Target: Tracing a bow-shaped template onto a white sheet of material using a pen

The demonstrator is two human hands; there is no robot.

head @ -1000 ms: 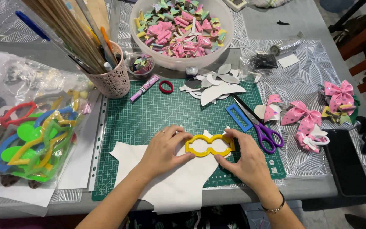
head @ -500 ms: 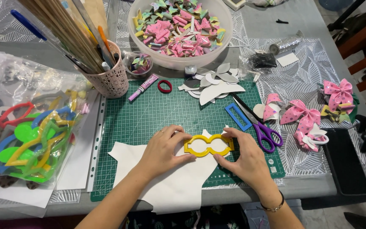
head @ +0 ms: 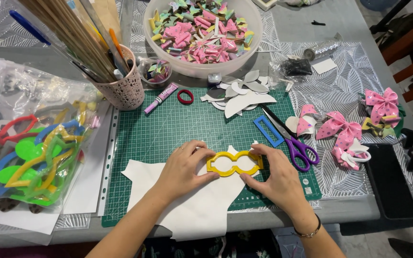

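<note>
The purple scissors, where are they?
In the head view, the scissors lie on the right side of the green mat, just beyond the right hand, beside a blue frame.

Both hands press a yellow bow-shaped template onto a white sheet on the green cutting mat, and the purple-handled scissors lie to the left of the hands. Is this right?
Not quite. In the head view the purple-handled scissors lie to the right of the hands, beside the right hand. The rest holds: left hand and right hand press the yellow template onto the white sheet on the green cutting mat.
</note>
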